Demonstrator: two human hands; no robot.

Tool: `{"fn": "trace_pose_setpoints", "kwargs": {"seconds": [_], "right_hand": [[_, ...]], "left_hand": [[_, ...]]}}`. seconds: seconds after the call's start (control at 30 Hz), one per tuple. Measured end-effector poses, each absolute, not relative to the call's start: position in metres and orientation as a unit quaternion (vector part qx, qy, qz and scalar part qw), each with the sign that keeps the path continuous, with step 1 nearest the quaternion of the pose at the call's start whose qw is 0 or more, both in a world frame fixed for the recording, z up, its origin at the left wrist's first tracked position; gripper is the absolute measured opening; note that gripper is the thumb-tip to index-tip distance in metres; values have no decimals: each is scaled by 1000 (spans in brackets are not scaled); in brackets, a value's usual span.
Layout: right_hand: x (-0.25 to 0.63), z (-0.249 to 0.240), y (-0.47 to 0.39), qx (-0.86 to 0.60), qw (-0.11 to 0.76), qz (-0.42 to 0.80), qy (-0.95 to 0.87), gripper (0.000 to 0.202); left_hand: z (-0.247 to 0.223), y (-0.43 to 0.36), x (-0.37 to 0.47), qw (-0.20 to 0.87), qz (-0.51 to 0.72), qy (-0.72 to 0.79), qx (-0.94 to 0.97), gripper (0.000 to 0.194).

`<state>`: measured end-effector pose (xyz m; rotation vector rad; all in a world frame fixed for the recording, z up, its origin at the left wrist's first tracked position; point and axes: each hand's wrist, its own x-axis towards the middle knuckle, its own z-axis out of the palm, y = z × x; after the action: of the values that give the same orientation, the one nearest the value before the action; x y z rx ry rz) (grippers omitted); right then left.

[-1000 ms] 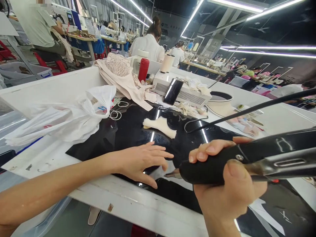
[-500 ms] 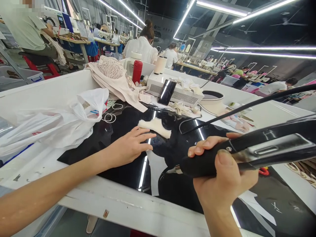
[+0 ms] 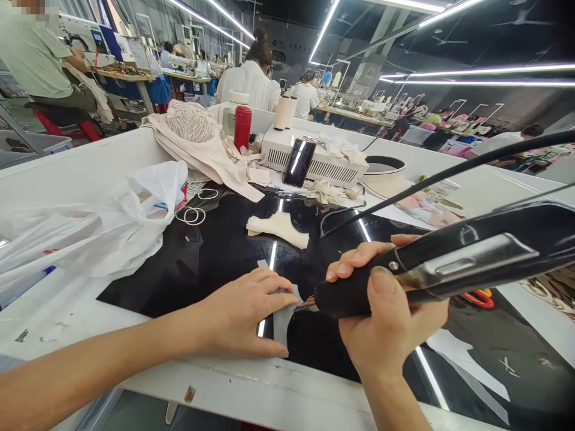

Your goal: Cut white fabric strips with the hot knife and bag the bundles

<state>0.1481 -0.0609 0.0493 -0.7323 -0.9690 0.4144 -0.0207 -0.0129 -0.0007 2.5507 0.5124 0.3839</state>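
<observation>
My right hand (image 3: pixel 386 311) is wrapped round a thick black hand tool (image 3: pixel 476 251) with a metal lever, its thumb near the lever. The tool's pointed metal tip (image 3: pixel 306 304) reaches the right edge of a narrow pale strip (image 3: pixel 282 326) on the glossy black sheet (image 3: pixel 215 239). Over that strip lies my left hand (image 3: pixel 247 311), palm down with its fingers apart, covering the middle of it. Beyond the hand, a cream curved piece of padded fabric (image 3: pixel 278 227) rests on the black sheet, touched by neither hand.
A white plastic bag (image 3: pixel 135 215) lies left. Behind stand beige garments (image 3: pixel 193 137), a red bottle (image 3: pixel 242 127), a phone (image 3: pixel 299 161) and a vented white box (image 3: pixel 314 155). A black cable (image 3: pixel 426 182) crosses on the right. Red-handled scissors (image 3: pixel 480 298) lie partly behind the tool.
My left hand has moved toward me from beside the cream piece and now lies on the pale strip. The tool's tip has shifted slightly left, to the strip's edge.
</observation>
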Motion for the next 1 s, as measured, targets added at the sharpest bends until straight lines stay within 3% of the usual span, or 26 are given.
{"fn": "trace_pose_setpoints", "kwargs": {"seconds": [0.5, 1.0], "right_hand": [[141, 51, -73, -319, 795, 242, -457, 32], [135, 55, -88, -321, 792, 257, -451, 36]], "left_hand": [[-4, -12, -24, 255, 137, 189, 938, 76], [-6, -12, -23, 249, 151, 182, 939, 72]]}}
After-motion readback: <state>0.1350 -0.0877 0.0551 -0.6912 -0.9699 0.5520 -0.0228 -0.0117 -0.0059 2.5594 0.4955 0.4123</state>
